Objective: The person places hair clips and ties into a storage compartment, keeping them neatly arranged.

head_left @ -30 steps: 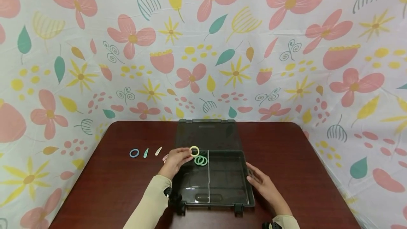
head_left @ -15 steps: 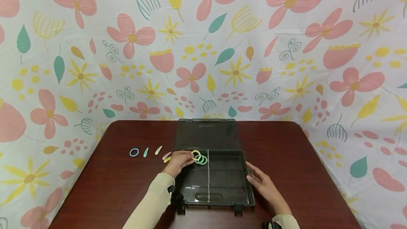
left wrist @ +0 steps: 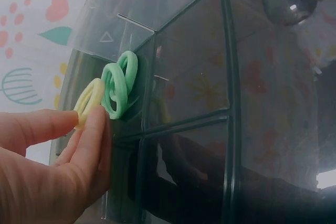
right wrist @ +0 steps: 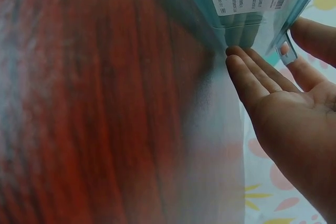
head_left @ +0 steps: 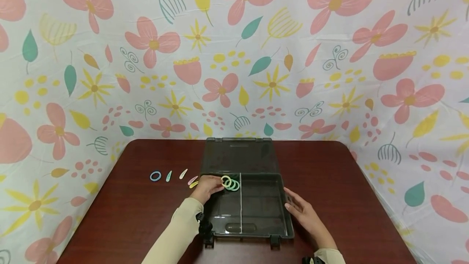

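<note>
A white floral cloth (head_left: 234, 60) hangs behind and along both sides of a reddish-brown table (head_left: 121, 215).

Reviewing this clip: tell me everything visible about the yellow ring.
The yellow ring is pale, plain and round, with a thick band that looks soft, like a fabric hair tie; it appears unstretched. The fingers of the left hand pinch its edge at the back of the left compartment. In the head view it overlaps the nearer of two green rings; whether it touches them or the compartment floor is unclear.
</note>
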Tool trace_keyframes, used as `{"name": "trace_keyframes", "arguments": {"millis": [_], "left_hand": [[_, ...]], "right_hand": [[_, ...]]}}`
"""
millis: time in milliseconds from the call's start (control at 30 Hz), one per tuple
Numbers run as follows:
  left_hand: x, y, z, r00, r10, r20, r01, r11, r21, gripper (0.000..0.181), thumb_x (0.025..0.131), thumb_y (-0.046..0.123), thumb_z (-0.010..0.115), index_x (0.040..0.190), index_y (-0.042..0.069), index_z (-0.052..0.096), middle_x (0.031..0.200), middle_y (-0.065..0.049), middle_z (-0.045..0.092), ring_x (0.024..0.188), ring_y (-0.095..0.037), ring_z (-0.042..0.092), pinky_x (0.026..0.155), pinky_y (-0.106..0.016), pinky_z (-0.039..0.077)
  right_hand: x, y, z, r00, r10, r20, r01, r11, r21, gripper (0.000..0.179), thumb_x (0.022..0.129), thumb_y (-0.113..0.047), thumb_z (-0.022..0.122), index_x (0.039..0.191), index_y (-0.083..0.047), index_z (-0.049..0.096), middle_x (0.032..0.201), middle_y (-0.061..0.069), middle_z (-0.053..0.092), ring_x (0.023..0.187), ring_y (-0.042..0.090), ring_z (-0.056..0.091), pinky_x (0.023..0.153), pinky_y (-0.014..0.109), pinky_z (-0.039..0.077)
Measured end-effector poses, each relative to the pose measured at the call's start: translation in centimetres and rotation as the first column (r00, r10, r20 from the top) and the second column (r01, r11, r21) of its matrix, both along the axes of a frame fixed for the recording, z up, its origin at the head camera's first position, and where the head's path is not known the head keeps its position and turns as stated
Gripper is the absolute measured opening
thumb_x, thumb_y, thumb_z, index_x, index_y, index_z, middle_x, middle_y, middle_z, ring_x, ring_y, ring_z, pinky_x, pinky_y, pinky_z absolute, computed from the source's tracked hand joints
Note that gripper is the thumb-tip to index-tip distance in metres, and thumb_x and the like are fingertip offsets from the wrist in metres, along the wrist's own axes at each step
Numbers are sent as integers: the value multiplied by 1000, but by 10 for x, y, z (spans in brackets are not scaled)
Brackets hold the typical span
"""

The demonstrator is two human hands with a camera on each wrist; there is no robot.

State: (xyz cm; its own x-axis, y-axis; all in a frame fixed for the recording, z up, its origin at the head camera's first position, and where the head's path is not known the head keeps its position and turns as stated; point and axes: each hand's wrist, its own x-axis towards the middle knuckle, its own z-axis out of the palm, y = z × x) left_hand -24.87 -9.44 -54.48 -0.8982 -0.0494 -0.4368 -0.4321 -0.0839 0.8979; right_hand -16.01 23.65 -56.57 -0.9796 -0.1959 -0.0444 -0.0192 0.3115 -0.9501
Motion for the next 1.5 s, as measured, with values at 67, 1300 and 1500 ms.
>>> {"name": "trace_keyframes", "arguments": {"millis": [67,1300,1500], "left_hand": [[0,0,-1,1000,-5,1,5,1000,-11,23,87,-14,58,109,-21,59,100,-26,63,80,-21,65,83,-37,58],[8,-10,16,996,-62,-63,60,998,-25,27,89,-11,52,114,-23,53,94,-20,58,84,-26,62,87,-41,56],[14,-22,27,990,-63,-130,66,998,22,33,91,-9,52,122,-22,49,96,-20,58,84,-26,63,85,-39,57]], "right_hand": [[0,0,0,1000,0,2,0,1000,-1,57,96,-16,60,148,-6,37,153,19,29,140,37,24,106,32,41],[-2,1,-3,1000,0,-19,0,1000,-3,54,96,-12,59,147,-8,39,152,18,31,140,35,25,107,47,37],[-1,0,-2,1000,-4,-24,4,1000,-2,55,96,-12,59,146,-5,39,151,20,32,139,37,26,105,44,41]]}}
